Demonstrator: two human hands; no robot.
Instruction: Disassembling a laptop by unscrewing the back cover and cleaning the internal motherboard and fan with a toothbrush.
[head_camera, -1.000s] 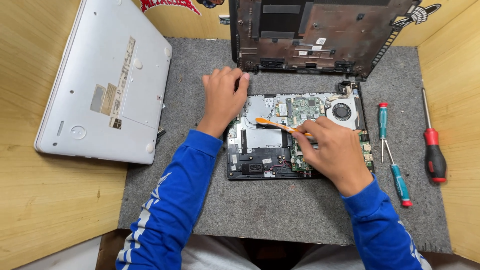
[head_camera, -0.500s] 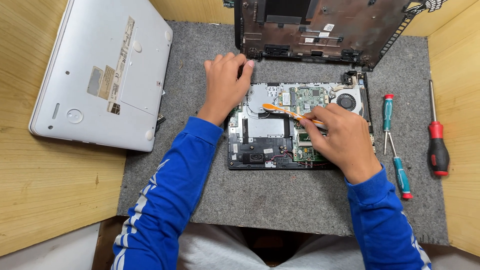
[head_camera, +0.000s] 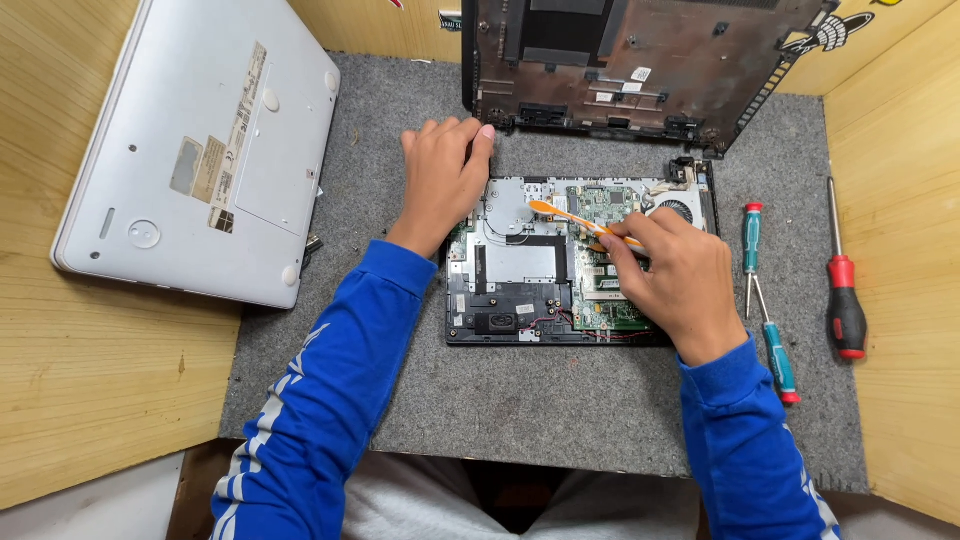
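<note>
Rough grey felt mat (head_camera: 560, 420), matt silver plastic laptop cover (head_camera: 200, 150), smooth grainy wooden walls (head_camera: 90, 380).

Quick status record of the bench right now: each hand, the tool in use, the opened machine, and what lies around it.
left hand: flat on the top left corner of the opened laptop base
right hand: grip on an orange pry tool, its tip over the board
base cover: off, lying beyond the base
silver laptop: upside down, at left
screwdrivers: two teal, one red, at right
surface: grey felt mat
</note>
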